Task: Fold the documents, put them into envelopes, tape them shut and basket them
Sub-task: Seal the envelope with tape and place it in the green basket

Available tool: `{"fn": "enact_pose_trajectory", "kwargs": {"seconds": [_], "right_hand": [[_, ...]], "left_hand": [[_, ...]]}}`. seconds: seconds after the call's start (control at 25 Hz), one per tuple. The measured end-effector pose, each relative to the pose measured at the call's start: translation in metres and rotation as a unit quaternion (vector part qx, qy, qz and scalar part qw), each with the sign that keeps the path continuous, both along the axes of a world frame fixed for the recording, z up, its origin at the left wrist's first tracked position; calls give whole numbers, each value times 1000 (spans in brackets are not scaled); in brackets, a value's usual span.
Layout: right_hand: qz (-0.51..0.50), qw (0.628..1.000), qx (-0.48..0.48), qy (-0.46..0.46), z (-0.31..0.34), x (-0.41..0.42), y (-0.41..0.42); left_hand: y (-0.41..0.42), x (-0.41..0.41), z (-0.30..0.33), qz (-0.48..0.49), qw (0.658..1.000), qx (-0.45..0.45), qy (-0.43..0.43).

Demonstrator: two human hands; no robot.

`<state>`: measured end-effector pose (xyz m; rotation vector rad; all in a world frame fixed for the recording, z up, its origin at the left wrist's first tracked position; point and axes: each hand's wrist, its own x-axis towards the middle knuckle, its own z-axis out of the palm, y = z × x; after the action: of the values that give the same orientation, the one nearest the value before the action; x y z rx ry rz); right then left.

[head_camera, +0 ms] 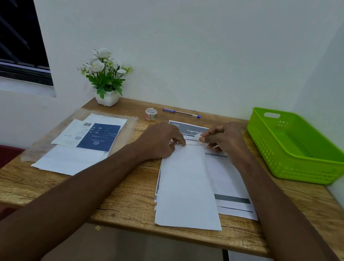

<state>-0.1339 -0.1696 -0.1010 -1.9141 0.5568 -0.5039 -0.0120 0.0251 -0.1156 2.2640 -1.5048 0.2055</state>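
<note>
The envelope (188, 186) lies w/ its long axis toward the person, flap end far, near the basket (296, 147); left hand (159, 142) presses it there, right hand (222, 137) pinches a tape piece (197, 136) just above.

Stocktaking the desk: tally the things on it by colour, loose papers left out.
Green: 1, basket
Blue: 1, pen
White: 2, envelope under both hands, flower pot
Clear: 1, tape roll
Total: 5
</note>
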Motion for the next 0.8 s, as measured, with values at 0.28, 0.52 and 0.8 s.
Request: {"fn": "enact_pose_trajectory", "kwargs": {"seconds": [0.28, 0.52, 0.8], "right_hand": [[32, 993, -111, -30, -4, 6, -10], [67, 970, -230, 29, -10, 17, -8], [63, 943, -320, 63, -8, 17, -5]], "left_hand": [[0, -3, 1, -1, 1000, 11, 6], [1, -3, 1, -6, 1000, 24, 12], [-3, -1, -3, -28, 998, 48, 8]]}}
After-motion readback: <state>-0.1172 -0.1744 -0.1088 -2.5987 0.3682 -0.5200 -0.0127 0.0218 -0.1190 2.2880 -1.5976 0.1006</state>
